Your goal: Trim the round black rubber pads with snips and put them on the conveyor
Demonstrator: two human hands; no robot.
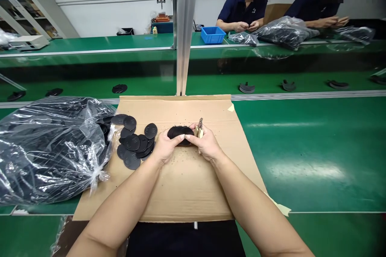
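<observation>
A fanned stack of thin black oval discs (180, 131) is held between my two hands above the cardboard sheet (187, 188). My left hand (163, 147) grips its left end, with the thumb on the near edge. My right hand (208, 144) pinches the other end, thumb tip close to the left one. Tucked in that same hand are small nippers (200, 125) with cream-coloured handles, jaws pointing up and away. To the left of my left hand lies a loose pile of black discs (132, 142). Tiny dark crumbs dot the cardboard around my hands.
A clear plastic bag of black parts (54, 152) bulges at the left. Behind the cardboard rises a metal post (183, 32). Small groups of black pieces (247, 87) rest along the green belt. Across it, two people work near a blue bin (212, 35) and plastic bags (282, 32).
</observation>
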